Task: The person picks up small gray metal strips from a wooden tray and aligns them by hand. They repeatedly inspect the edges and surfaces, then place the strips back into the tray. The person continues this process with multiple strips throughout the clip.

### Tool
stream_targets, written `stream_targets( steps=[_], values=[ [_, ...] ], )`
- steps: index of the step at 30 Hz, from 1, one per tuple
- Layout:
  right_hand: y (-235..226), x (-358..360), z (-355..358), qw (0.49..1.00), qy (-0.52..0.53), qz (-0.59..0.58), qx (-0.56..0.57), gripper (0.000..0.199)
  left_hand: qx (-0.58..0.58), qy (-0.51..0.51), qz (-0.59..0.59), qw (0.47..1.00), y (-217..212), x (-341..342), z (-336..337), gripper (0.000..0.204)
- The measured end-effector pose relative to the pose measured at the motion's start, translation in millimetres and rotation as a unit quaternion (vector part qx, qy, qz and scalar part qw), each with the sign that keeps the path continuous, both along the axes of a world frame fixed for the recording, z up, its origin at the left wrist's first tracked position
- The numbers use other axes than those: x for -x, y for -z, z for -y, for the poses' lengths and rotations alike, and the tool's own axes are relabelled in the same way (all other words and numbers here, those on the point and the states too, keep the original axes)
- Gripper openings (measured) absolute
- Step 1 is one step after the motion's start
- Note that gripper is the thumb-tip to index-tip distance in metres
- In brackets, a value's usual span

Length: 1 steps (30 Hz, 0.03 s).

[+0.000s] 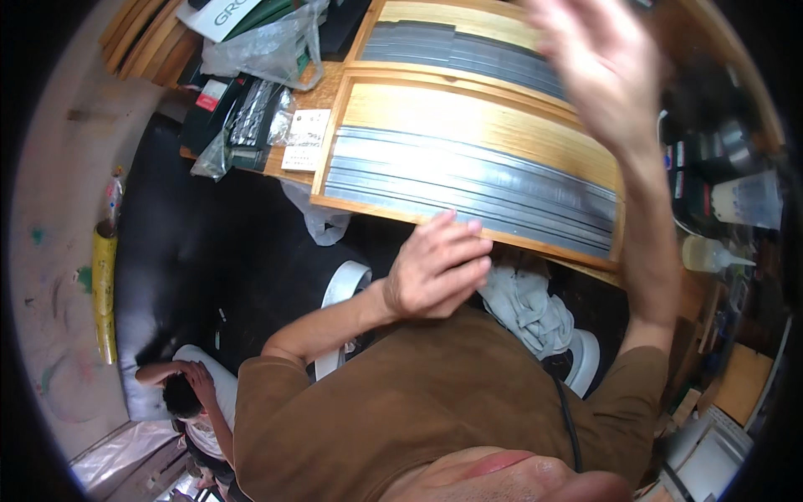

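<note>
A shallow wooden tray [322,177] lies across the work table, tilted in the view. Long flat metal strips [468,180] lie side by side along its near part, and its far part shows bare wood. Behind it is a second wooden box [493,15] with darker grey metal strips [452,46]. My left hand [439,266] is at the tray's near edge, fingers stretched out, holding nothing. My right hand [606,71] is raised over the far right of the boxes. It is smeared by motion and partly cut off by the upper edge, so its fingers are unclear.
Left of the tray are a printed white card [307,138], a clear plastic bag [259,50] and dark packets. A nozzle bottle [711,253] and plastic cup [747,201] stand at right. A white chair [345,284] and pale cloth [531,305] are below; another person [196,393] is lower left.
</note>
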State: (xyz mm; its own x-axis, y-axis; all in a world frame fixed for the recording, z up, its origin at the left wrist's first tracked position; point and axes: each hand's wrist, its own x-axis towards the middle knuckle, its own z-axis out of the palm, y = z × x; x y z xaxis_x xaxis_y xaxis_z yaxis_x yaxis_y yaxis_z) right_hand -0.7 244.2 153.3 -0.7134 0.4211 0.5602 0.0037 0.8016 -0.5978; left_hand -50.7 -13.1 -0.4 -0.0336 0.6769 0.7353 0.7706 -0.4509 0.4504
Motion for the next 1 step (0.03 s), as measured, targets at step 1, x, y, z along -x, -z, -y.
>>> stream_targets(
  steps=[1],
  values=[
    [-1.9,-39.8,-13.8,0.997,-0.025,-0.072,-0.02,0.037,-0.049,0.029,0.004,0.998,5.3,-11.1,-3.5,0.032]
  ],
)
